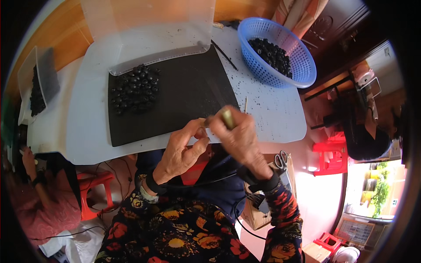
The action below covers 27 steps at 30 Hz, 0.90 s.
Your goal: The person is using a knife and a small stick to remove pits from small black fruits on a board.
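My right hand (241, 138) is closed round a short tool with a rounded yellow-green handle (227, 119); the tool's working end is mostly hidden by the fingers. Just to its left, my left hand (182, 153) pinches with thumb and forefinger, almost touching the right hand. What sits in that pinch is too small and covered to name. Both hands are over the table's near edge, in front of a black mat (188, 83). A pile of shiny black rounded pieces (136, 90), like large beads, lies on the mat's left part.
A blue perforated basket (307, 68) holding more black pieces stands at the table's (285, 118) far right. Behind the mat, a transparent plastic bin (149, 26) lies tipped. Dark crumbs and a black stick (224, 55) lie between mat and basket. Another person's arm (30, 164) is at left.
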### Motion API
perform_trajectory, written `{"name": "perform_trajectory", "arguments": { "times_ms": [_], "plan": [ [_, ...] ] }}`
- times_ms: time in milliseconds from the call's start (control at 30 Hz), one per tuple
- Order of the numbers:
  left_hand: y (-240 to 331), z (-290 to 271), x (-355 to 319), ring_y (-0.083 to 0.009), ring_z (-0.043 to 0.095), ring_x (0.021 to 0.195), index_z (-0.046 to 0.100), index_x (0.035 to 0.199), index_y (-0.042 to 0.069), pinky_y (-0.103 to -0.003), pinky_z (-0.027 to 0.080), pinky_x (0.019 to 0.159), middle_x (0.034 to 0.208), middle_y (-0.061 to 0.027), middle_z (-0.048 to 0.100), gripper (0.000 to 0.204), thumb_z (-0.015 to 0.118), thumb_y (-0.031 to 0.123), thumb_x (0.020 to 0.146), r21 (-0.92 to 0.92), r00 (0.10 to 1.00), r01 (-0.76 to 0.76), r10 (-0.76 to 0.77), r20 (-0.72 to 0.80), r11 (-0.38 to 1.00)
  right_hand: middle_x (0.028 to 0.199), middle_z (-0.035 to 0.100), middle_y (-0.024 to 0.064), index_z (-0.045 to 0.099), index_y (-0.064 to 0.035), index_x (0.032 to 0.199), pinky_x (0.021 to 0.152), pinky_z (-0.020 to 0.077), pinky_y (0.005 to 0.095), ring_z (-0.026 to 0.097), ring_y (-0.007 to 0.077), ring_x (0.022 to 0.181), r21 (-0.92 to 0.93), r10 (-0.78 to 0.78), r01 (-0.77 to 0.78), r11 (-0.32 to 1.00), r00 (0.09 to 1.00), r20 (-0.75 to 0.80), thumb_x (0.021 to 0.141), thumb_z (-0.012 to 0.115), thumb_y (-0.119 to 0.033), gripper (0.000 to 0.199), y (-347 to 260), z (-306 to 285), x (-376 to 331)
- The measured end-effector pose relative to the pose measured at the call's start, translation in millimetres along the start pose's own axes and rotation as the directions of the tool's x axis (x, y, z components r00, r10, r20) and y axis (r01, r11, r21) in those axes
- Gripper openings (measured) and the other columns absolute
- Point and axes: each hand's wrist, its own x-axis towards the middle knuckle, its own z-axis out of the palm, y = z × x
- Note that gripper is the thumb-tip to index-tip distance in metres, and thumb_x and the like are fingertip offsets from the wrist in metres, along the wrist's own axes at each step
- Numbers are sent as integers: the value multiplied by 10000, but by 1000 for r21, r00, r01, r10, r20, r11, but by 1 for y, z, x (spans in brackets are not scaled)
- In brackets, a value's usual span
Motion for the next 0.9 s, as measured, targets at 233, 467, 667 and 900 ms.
{"name": "perform_trajectory", "arguments": {
  "times_ms": [233, 467, 667, 900],
  "plan": [
    [-7, -16, -7, -86, 487, 698, 528, 1100, -19, -246, 425, 642, 751, -37, 527, 226, 514, 141, 941, -222, 987, 53, -86, -139, 974, 621, 538, 23, 586, 1, 799, 525, 407, 270, 451, 91, 584, -269, -200, 67, 961, 840, -505, 873, 694, -216, 254, -9, -74, 90],
    [-11, -36, -13, -90, 480, 651, 585, 957, -17, -241, 417, 602, 723, -32, 519, 192, 490, 149, 939, -211, 977, 102, -138, -162, 972, 696, 616, 84, 634, -33, 840, 590, 477, 304, 559, 165, 598, -69, -178, 177, 982, 984, -12, 848, 661, -104, 76, -12, 23, 73],
    [-12, -38, -15, -194, 564, 661, 569, 887, -48, -315, 470, 635, 758, -110, 583, 115, 538, 57, 852, -149, 991, 11, -30, -127, 989, 776, 623, 148, 652, -14, 879, 629, 500, 361, 624, 306, 675, -155, -416, 479, 864, 853, 314, 783, 680, -73, 116, -15, 93, 100],
    [-18, -37, -13, -240, 560, 692, 561, 856, -43, -333, 475, 655, 761, -122, 580, 81, 526, 23, 829, -69, 992, -62, 54, -115, 996, 789, 604, 152, 609, 3, 798, 646, 490, 416, 608, 363, 724, -190, -357, 453, 871, 850, 388, 733, 705, -77, 141, -17, 117, 103]
  ]
}}
